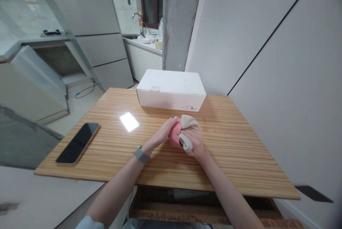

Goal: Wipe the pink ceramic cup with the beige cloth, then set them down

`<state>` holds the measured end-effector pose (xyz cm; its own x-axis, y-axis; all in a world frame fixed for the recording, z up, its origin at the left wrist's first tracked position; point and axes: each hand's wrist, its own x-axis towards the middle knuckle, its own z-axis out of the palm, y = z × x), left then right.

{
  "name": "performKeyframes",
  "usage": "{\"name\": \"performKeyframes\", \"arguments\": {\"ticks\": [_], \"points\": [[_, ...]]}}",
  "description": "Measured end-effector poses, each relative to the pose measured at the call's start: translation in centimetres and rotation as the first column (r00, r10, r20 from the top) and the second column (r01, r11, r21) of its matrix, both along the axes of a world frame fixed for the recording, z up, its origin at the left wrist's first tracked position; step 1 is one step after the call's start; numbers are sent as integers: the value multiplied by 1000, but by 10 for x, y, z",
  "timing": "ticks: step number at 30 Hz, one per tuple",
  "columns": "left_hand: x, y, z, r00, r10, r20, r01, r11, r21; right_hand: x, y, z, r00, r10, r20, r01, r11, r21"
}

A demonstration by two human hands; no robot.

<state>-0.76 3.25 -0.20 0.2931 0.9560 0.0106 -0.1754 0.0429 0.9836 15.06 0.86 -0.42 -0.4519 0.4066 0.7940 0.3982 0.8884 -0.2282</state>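
A pink rounded object [175, 134] is between my hands over the middle of the wooden table [235, 150]; its exact kind is unclear. My left hand [163, 131] grips its left side, fingers closed along the edge. A grey watch is on that wrist. On the other side, my right hand [194, 139] bunches a whitish cloth [188, 121] and presses it against the pink object. Folds of the cloth stick out above and below the right fingers. Part of the object is hidden under the cloth and fingers.
A long white box [171, 90] stands at the table's far edge. A black-screened phone [78, 143] lies at the left. Below the near edge is an open wooden drawer [179, 211]. White panels rise on the right; a sink counter [143, 51] is behind.
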Motion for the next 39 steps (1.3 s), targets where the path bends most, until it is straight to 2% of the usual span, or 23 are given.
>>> {"name": "performKeyframes", "arguments": {"ticks": [3, 6, 10, 14, 16, 18, 20, 22, 26, 29, 35, 39], "points": [[-4, -1, 3, 973, 7, -230, 22, 992, 121, 0, 0, -1, 1000, 3, 10, -2, 996, -87], [-4, -7, 9, 954, 18, -300, 35, 985, 170, 4, 2, -2, 999, -25, -24, 22, 990, -138], [1, -17, 17, 975, -32, -221, 76, 978, 194, 9, 5, -3, 987, -110, -119, 92, 985, -148], [8, -21, 15, 993, -121, 1, 119, 981, 154, 12, 7, -3, 930, -244, -275, 195, 961, -195], [11, -18, 9, 992, -94, 83, 87, 992, 90, 12, 6, -1, 929, -233, -289, 186, 965, -183], [11, -12, 3, 993, -16, 120, 16, 1000, -4, 10, 4, 1, 954, -171, -246, 137, 979, -151], [10, -6, -2, 991, 88, 104, -83, 995, -57, 7, 2, 3, 980, -96, -174, 76, 990, -121], [8, -3, -3, 988, 154, 13, -154, 988, -24, 3, 1, 4, 996, -35, -85, 26, 994, -102], [5, -5, -3, 957, 185, -222, -159, 979, 131, 0, 1, 4, 1000, -22, 14, 23, 995, -96], [5, -10, -2, 940, 199, -277, -147, 969, 199, 1, 1, 4, 998, -58, 9, 59, 995, -84], [7, -15, 6, 971, 140, -195, -89, 964, 251, 5, 1, 5, 986, -159, -44, 159, 987, 9], [11, -18, 11, 1000, 31, -6, -29, 982, 189, 7, 4, 3, 953, -252, -167, 248, 968, -41]]}}
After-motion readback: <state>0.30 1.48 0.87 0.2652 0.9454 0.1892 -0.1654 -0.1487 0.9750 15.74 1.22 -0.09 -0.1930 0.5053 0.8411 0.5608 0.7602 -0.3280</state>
